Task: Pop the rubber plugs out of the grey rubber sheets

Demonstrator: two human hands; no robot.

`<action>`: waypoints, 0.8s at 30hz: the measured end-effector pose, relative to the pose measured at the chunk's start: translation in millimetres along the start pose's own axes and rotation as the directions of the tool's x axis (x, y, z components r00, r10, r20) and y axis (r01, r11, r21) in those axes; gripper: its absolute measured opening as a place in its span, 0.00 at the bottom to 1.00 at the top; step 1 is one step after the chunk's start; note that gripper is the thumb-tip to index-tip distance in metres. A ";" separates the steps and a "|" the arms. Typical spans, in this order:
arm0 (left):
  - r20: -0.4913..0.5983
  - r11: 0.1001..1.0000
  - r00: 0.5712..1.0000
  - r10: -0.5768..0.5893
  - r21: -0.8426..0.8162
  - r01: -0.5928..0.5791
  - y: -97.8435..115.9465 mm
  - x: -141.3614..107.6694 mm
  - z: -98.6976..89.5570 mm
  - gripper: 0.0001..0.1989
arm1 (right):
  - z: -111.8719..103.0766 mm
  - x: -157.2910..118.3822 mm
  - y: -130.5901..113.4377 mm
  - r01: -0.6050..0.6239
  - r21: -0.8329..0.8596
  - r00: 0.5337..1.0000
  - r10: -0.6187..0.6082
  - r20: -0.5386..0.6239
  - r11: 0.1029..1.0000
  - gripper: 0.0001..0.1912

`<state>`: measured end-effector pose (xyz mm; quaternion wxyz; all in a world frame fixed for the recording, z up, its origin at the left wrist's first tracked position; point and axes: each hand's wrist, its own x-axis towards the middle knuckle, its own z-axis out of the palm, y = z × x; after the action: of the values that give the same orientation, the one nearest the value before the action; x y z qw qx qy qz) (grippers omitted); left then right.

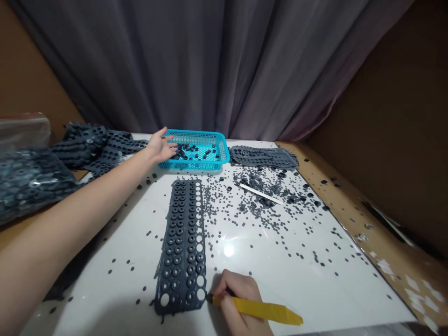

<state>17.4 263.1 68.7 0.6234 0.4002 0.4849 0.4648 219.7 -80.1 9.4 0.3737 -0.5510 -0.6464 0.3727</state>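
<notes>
A grey curtain (196,60) hangs behind; white scraps (385,267) lie at right.

Your white bench (266,268) carries a dark ring-studded sheet (185,247), a blue basket (196,165), a white stick (261,193), scattered black discs (251,246) and, at the back, what look like stacked sheets (264,157).

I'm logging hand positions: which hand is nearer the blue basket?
The left hand: it is open at the left end of the blue basket. The right hand is farther off, gripping the yellow tool beside the black sheet.
</notes>
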 end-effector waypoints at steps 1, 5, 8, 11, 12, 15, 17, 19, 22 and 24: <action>0.012 0.996 0.999 0.053 0.070 -0.054 -0.3 -3.1 -1.9 0.28 | 0.2 -0.1 -0.1 -0.002 0.006 1.000 0.002 0.000 1.000 0.11; 0.126 0.926 0.962 0.243 0.266 -0.268 -0.8 -37.2 -2.9 0.18 | -1.5 -0.2 -2.2 -0.029 0.031 1.000 0.028 0.009 0.999 0.10; 0.263 0.797 0.903 0.339 0.430 -0.424 -13.9 -91.0 0.7 0.10 | -3.8 0.3 -3.5 -0.027 0.099 1.000 0.027 -0.004 0.995 0.09; 0.700 0.450 0.688 0.192 0.560 -0.696 -39.0 -160.5 5.3 0.04 | -3.6 0.8 -4.0 -0.049 0.180 0.999 0.052 -0.016 0.982 0.09; 0.805 0.385 0.584 0.106 0.508 -0.770 -48.6 -182.7 6.5 0.03 | -2.7 0.7 -4.4 -0.059 0.185 0.998 0.064 -0.017 0.981 0.09; 0.872 0.291 0.489 -0.037 0.477 -0.829 -75.3 -232.2 7.7 0.03 | 1.3 -1.1 -6.4 -0.073 0.144 0.997 0.077 -0.019 0.987 0.09; 0.859 0.231 0.506 -0.080 0.510 -0.828 -87.9 -247.7 6.5 0.02 | 4.1 -2.8 -7.4 -0.075 0.114 0.997 0.077 -0.017 0.991 0.08; 0.841 0.205 0.532 -0.093 0.539 -0.817 -94.9 -252.5 4.6 0.02 | 6.2 -4.2 -7.6 -0.073 0.098 0.997 0.074 -0.008 0.993 0.08; 0.829 0.201 0.555 -0.076 0.557 -0.806 -98.5 -251.3 2.2 0.02 | 8.1 -5.0 -6.7 -0.064 0.082 0.998 0.063 0.012 0.995 0.07; 0.827 0.200 0.560 -0.061 0.559 -0.804 -99.4 -250.6 1.1 0.03 | 8.7 -4.8 -6.3 -0.058 0.072 0.998 0.056 0.026 0.996 0.07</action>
<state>13.0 -4.0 32.8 0.2490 0.9353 0.2449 0.0573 209.7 -86.2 10.8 0.3749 -0.5509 -0.6209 0.4130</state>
